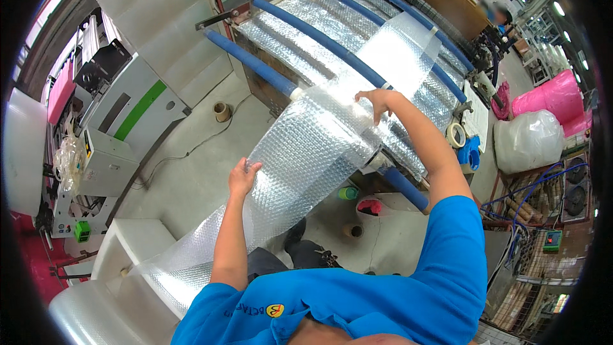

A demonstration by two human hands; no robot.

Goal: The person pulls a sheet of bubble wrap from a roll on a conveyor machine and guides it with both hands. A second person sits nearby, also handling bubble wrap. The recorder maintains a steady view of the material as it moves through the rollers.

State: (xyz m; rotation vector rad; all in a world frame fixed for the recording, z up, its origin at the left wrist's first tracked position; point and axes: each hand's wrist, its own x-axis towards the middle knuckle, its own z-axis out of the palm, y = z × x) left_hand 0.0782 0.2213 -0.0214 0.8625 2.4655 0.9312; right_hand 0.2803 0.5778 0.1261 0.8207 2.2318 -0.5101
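A long sheet of clear bubble wrap (300, 137) stretches from the lower left up to a bench of blue rollers (319, 29). My left hand (242, 177) grips the sheet's left edge, thumb on top and fingers partly hidden. My right hand (382, 101) is open and arched over the bubble wrap near the front roller, thumb and fingers apart, fingertips at the film. Past that hand, a clear strip of film lies across the rollers toward the far right. Silvery bubble material (287, 16) covers the bench beneath the rollers.
A large bubble wrap roll (108, 313) sits at lower left beside a white stand. A grey machine with a green stripe (140, 110) stands left. Tape rolls (455, 135) rest at the bench's right end. Cardboard tubes (221, 112) stand on the floor; pink wrapped rolls (552, 99) lie right.
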